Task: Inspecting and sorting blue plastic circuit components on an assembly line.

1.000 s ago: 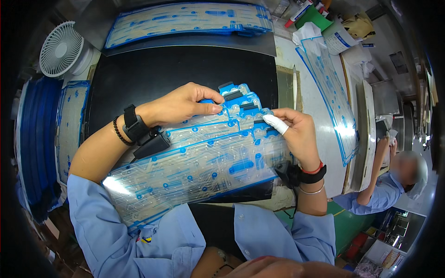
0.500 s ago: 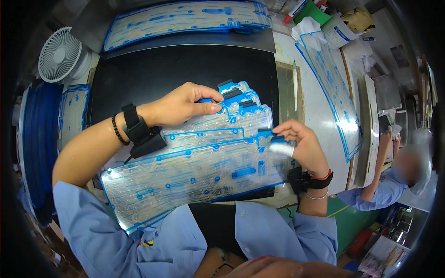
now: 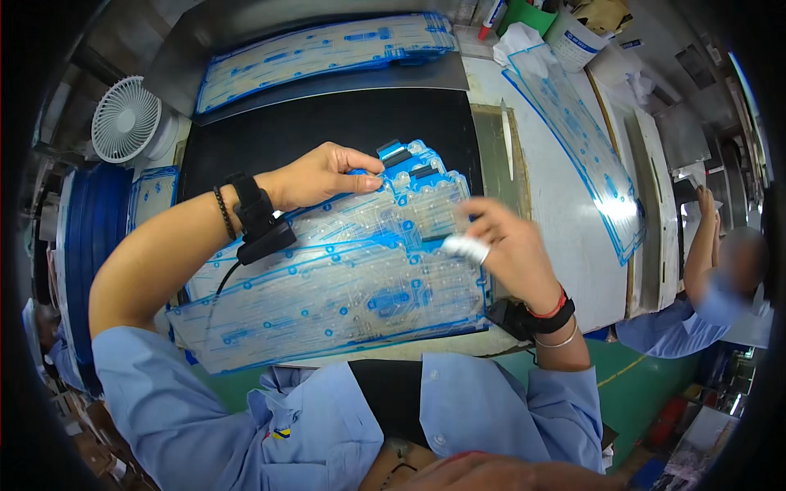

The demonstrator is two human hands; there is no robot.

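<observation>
Several clear plastic circuit sheets with blue printing and dark tabs lie fanned out in front of me. My left hand pinches the upper edge of the stack between thumb and fingers, near the tabbed end. Over the right end of the sheets is my right hand, its fingers bent and somewhat blurred, the thumb apart from them. A white cover wraps that thumb. One dark tab on the front sheets shows just left of the thumb. I see nothing held between these fingers.
A black mat lies under the work. Behind it, more printed sheets rest on a metal plate. A white fan stands left, a long blade-like tool and another sheet lie right. Another person sits far right.
My right hand has come away from the front sheet's tabbed corner and moved left and slightly up over the stack. The front sheet lies closer against the others. My left hand keeps its pinch.
</observation>
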